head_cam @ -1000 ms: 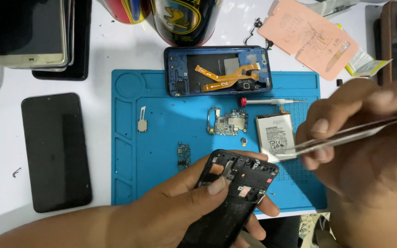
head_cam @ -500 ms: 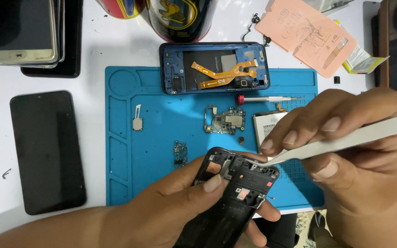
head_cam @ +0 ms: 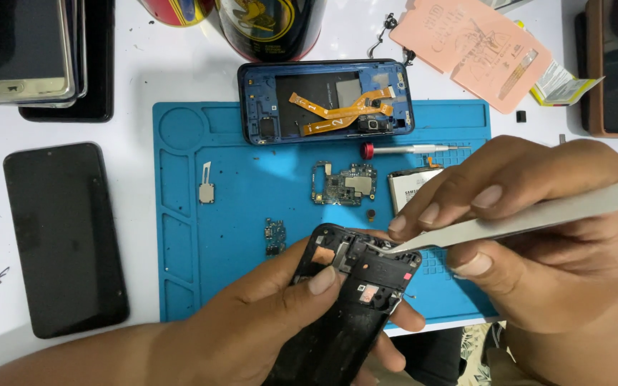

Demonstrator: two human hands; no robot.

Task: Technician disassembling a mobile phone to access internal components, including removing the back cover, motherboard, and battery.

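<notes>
Over blue mat on white table — left hand fingers gripping black phone frame, right hand pinching tweezers.

Our left hand curls shut, thumb on top, near the desk's front edge; right hand pinched, fingers bent.

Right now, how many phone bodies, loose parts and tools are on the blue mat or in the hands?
Phone frames: 2 (blue frame, black frame in left hand)
Circuit boards: 2 (large, small)
Battery: 1
Screwdriver: 1
Tweezers in right hand: 1
Total: 7
</notes>
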